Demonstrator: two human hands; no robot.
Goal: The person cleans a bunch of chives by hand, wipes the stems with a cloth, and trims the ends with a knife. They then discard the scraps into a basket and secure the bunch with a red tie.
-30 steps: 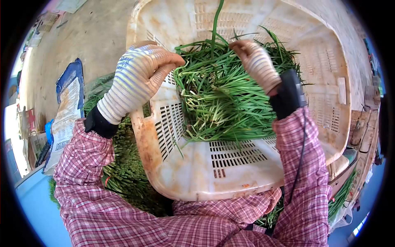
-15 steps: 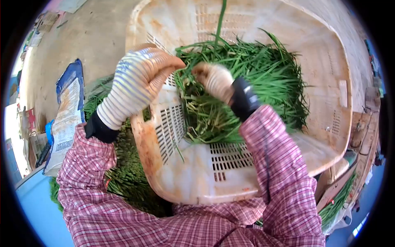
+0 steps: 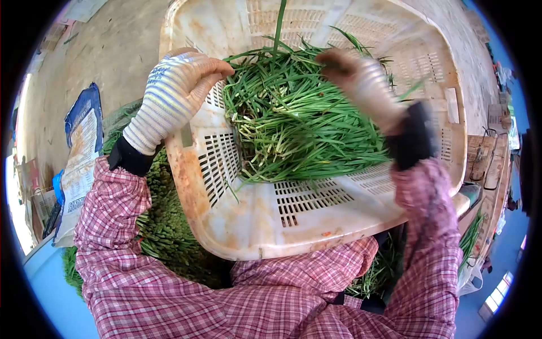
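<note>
Long green chives (image 3: pixel 305 124) lie heaped in a white plastic basket (image 3: pixel 226 226) with slotted walls and brown stains. My left hand (image 3: pixel 180 85), in a striped glove with bare fingertips, is at the basket's left side. Its thumb and fingers are pinched together; whatever they hold is too small to make out. Over the far right part of the heap is my right hand (image 3: pixel 364 85), gloved and smeared by motion, so its fingers cannot be read. A blurred green leaf (image 3: pixel 415 89) shows just right of it.
More bundled greens (image 3: pixel 169 220) lie left of the basket, below my left sleeve. A blue and white printed sack (image 3: pixel 87 141) lies on the floor at the left. At the right stand brown cardboard pieces (image 3: pixel 485 164) and further greens (image 3: pixel 470 237).
My right hand has swung right and away from my left hand, uncovering the pale stalk ends. The basket and my left hand appear slightly further left and higher in the view.
</note>
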